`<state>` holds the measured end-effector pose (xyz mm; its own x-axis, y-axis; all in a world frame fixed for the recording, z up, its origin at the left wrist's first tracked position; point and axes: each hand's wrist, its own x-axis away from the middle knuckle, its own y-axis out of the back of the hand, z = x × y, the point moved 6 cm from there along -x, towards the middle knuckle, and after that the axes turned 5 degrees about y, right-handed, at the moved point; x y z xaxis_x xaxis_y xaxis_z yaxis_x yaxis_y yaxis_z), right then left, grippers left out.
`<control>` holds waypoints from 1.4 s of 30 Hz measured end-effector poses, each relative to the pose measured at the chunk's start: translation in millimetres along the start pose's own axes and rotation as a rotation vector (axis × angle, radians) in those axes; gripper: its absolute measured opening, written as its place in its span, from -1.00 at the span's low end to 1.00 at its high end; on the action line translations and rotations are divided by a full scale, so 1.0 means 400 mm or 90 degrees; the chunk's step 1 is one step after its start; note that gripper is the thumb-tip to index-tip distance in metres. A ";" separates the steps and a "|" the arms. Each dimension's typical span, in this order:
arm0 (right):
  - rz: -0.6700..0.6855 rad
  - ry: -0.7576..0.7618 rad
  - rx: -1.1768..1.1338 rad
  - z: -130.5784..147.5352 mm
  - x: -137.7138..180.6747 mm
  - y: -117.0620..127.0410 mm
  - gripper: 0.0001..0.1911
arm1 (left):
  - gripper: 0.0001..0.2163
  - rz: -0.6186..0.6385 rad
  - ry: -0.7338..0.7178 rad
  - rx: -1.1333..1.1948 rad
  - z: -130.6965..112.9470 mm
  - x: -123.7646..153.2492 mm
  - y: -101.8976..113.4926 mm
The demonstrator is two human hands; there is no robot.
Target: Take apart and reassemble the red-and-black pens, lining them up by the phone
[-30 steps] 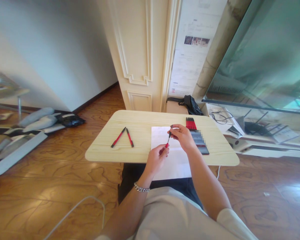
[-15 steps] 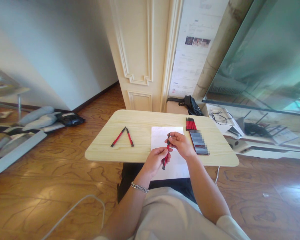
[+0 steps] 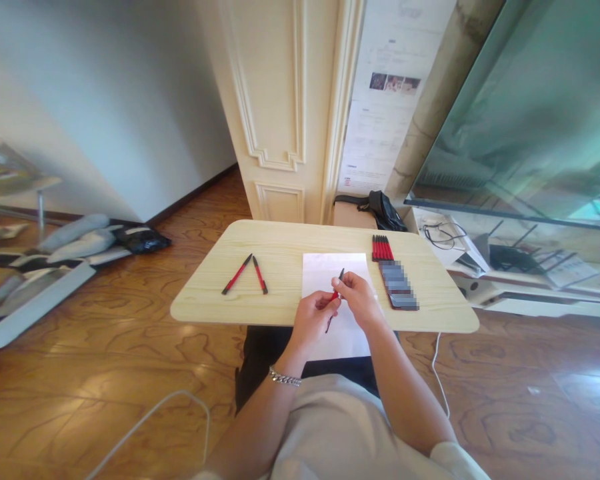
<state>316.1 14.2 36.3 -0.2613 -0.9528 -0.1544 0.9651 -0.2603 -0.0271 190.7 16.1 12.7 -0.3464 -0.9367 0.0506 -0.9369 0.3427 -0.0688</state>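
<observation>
Over a white sheet of paper (image 3: 316,270), both hands are closed on one red and black pen (image 3: 335,294). My left hand (image 3: 313,317) pinches its lower part, and the pen's dark lower end sticks out below the fingers. With thumb and fingers, my right hand (image 3: 357,295) grips the upper part just under the black tip. The pen is tilted, its tip up and to the right. Left of the paper lie two similar pens, a longer-looking pen (image 3: 237,274) and another pen (image 3: 260,275), their upper ends close together.
A row of several red and black pens (image 3: 383,249) lies at the right rear of the pale wooden table (image 3: 205,293). Below them is a phone-like flat object (image 3: 399,287), its face pixelated. A white cable (image 3: 435,363) hangs by the table's right front edge.
The pen's upper end has swung a little to the right, and less of its lower end shows. Both hands have shifted slightly, with the right fingers now lower around the pen.
</observation>
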 end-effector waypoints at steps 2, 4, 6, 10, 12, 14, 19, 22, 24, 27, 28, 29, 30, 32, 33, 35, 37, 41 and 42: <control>0.034 -0.028 -0.085 0.003 -0.001 -0.003 -0.64 | -0.71 0.032 0.017 0.037 0.000 0.000 -0.008; 0.052 -0.045 -0.138 0.004 -0.002 -0.003 -0.60 | -0.69 0.053 0.026 0.066 -0.001 0.001 -0.014; 0.048 -0.040 -0.137 0.003 -0.004 -0.001 -0.63 | -0.68 0.052 0.033 0.074 0.001 0.002 -0.016; -0.017 -0.017 -0.103 -0.009 -0.001 0.009 -0.71 | -0.70 0.030 0.043 0.067 0.010 0.004 -0.016; -0.021 -0.023 -0.114 -0.010 0.002 0.007 -0.69 | -0.69 0.044 0.049 0.080 0.012 0.006 -0.020; 0.005 -0.041 -0.146 -0.009 0.004 0.000 -0.64 | -0.68 0.064 0.054 0.097 0.012 0.006 -0.023; 0.021 -0.041 -0.142 -0.010 0.000 -0.001 -0.66 | -0.68 0.065 0.059 0.102 0.010 0.006 -0.024; -0.025 -0.018 -0.110 -0.014 -0.002 0.011 -0.69 | -0.67 0.055 0.065 0.087 0.015 0.006 -0.026; -0.024 -0.025 -0.121 -0.015 -0.001 0.010 -0.67 | -0.65 0.069 0.074 0.097 0.018 0.007 -0.029; 0.014 -0.053 -0.155 -0.013 -0.002 0.001 -0.59 | -0.65 0.079 0.084 0.120 0.020 0.008 -0.029; 0.021 -0.057 -0.156 -0.012 -0.002 0.000 -0.59 | -0.66 0.078 0.084 0.123 0.020 0.008 -0.028; 0.021 -0.055 -0.151 -0.012 -0.003 0.000 -0.60 | -0.66 0.075 0.084 0.122 0.020 0.008 -0.028; 0.015 -0.049 -0.142 -0.012 -0.003 0.002 -0.62 | -0.66 0.073 0.085 0.120 0.021 0.008 -0.028; -0.008 -0.034 -0.130 -0.015 -0.004 0.008 -0.67 | -0.66 0.070 0.091 0.115 0.024 0.008 -0.029; -0.016 -0.029 -0.129 -0.016 -0.003 0.009 -0.69 | -0.65 0.071 0.095 0.113 0.025 0.008 -0.031; -0.011 -0.031 -0.140 -0.018 -0.001 0.008 -0.68 | -0.65 0.081 0.101 0.118 0.026 0.010 -0.034; 0.019 -0.050 -0.162 -0.019 0.001 0.000 -0.65 | -0.65 0.096 0.103 0.130 0.025 0.011 -0.036; 0.049 -0.061 -0.172 -0.017 0.002 -0.006 -0.62 | -0.67 0.099 0.105 0.144 0.026 0.013 -0.036; 0.037 -0.055 -0.159 -0.017 0.001 -0.003 -0.64 | -0.68 0.090 0.102 0.137 0.029 0.012 -0.035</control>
<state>314.8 15.2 29.5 -0.1947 -0.9777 -0.0790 0.9496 -0.1677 -0.2648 202.6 6.0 2.4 -0.4918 -0.8516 0.1813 -0.8534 0.4301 -0.2945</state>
